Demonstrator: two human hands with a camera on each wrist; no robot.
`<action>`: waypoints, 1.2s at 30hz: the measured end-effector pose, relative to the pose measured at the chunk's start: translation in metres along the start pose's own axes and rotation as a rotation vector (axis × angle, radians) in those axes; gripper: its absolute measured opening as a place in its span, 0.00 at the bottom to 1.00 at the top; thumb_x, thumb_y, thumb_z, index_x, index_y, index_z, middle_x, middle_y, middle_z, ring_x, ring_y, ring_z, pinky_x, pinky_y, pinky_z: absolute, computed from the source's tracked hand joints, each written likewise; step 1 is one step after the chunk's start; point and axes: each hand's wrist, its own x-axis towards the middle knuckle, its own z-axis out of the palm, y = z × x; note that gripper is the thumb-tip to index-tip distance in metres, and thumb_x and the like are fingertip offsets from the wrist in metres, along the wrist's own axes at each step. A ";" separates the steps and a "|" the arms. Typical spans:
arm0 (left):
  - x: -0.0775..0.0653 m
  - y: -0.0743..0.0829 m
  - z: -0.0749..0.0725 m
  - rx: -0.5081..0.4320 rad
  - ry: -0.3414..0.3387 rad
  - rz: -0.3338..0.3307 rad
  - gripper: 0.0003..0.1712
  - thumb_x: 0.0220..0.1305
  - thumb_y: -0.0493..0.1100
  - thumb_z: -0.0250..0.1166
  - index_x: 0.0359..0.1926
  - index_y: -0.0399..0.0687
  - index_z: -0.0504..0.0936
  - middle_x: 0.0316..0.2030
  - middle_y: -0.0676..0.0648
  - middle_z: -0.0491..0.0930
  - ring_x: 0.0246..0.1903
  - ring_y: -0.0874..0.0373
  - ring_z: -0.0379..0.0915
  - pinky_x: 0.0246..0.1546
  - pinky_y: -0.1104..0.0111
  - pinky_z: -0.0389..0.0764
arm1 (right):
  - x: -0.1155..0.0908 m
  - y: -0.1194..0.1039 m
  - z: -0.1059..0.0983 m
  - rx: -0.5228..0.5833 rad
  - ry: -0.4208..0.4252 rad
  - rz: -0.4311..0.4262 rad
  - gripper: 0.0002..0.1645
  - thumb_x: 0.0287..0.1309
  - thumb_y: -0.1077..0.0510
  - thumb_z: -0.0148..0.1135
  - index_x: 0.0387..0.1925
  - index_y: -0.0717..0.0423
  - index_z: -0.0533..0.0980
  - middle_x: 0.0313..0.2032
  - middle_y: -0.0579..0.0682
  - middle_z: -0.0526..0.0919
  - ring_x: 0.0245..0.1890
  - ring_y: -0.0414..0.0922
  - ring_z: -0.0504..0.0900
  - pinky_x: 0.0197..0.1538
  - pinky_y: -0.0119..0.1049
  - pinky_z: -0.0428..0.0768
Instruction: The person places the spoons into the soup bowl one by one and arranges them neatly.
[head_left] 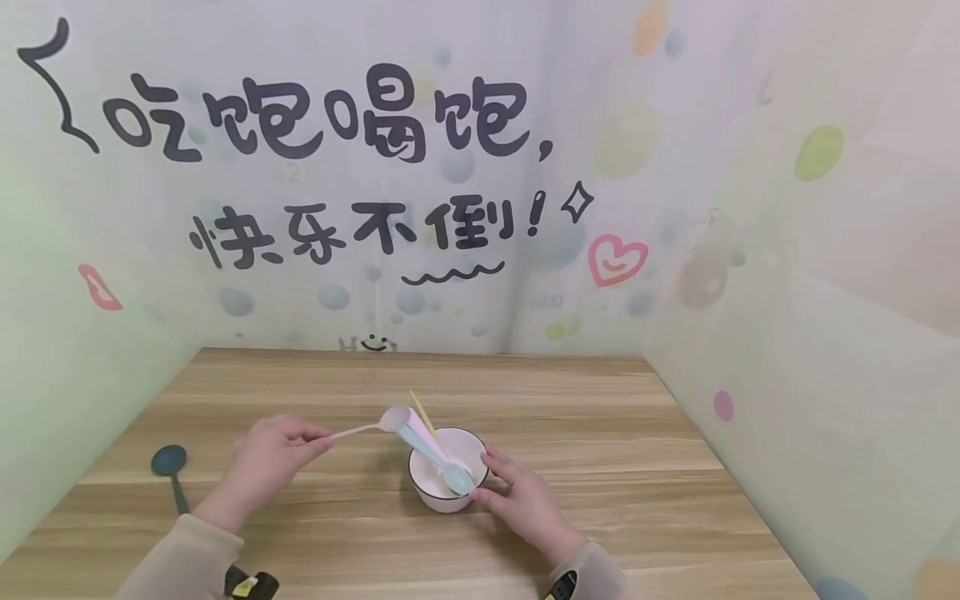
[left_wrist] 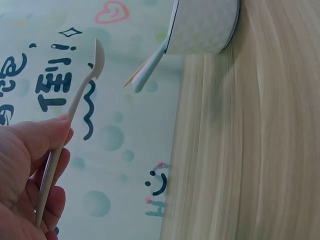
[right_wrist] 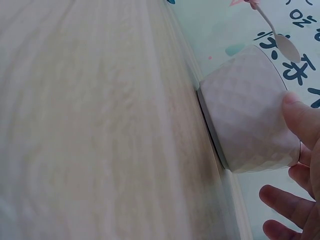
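My left hand [head_left: 273, 454] pinches a pale beige spoon [head_left: 395, 419] by its handle, raised with its bowl end just left of the white bowl's far rim. In the left wrist view, the spoon [left_wrist: 77, 97] slants up from the thumb and fingers. The white bowl [head_left: 442, 503] has a dark rim and stands upright on the table. My right hand [head_left: 528, 504] holds it at the right side, thumb and fingers at the rim. Inside lean a light blue spoon [head_left: 457, 478], a pinkish handle [head_left: 422, 429] and a thin yellow stick [head_left: 422, 408]. The faceted outer wall [right_wrist: 245, 115] shows in the right wrist view.
A dark teal spoon [head_left: 169, 460] lies on the wooden table [head_left: 645, 467] at the left, its handle end behind the left forearm. Printed walls [head_left: 450, 317] enclose the table at the back and both sides.
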 end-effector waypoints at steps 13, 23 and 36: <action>0.002 0.008 0.009 0.012 -0.001 0.043 0.05 0.55 0.52 0.71 0.33 0.61 0.87 0.42 0.51 0.83 0.46 0.46 0.73 0.44 0.42 0.59 | 0.000 0.002 0.001 -0.001 0.001 0.002 0.42 0.53 0.33 0.63 0.62 0.55 0.73 0.65 0.46 0.70 0.64 0.50 0.69 0.62 0.49 0.67; 0.003 0.014 0.015 -0.005 -0.031 0.057 0.03 0.56 0.49 0.71 0.33 0.60 0.87 0.37 0.55 0.82 0.48 0.44 0.70 0.44 0.41 0.56 | -0.001 -0.002 -0.001 0.016 0.007 0.003 0.41 0.53 0.35 0.65 0.62 0.55 0.73 0.65 0.46 0.70 0.64 0.51 0.69 0.62 0.49 0.67; 0.004 0.023 0.019 0.019 -0.037 0.081 0.03 0.56 0.50 0.71 0.29 0.61 0.86 0.37 0.55 0.82 0.48 0.45 0.70 0.45 0.43 0.56 | -0.001 -0.003 -0.001 0.026 0.008 0.004 0.41 0.53 0.36 0.65 0.62 0.55 0.73 0.65 0.46 0.71 0.64 0.50 0.69 0.62 0.49 0.67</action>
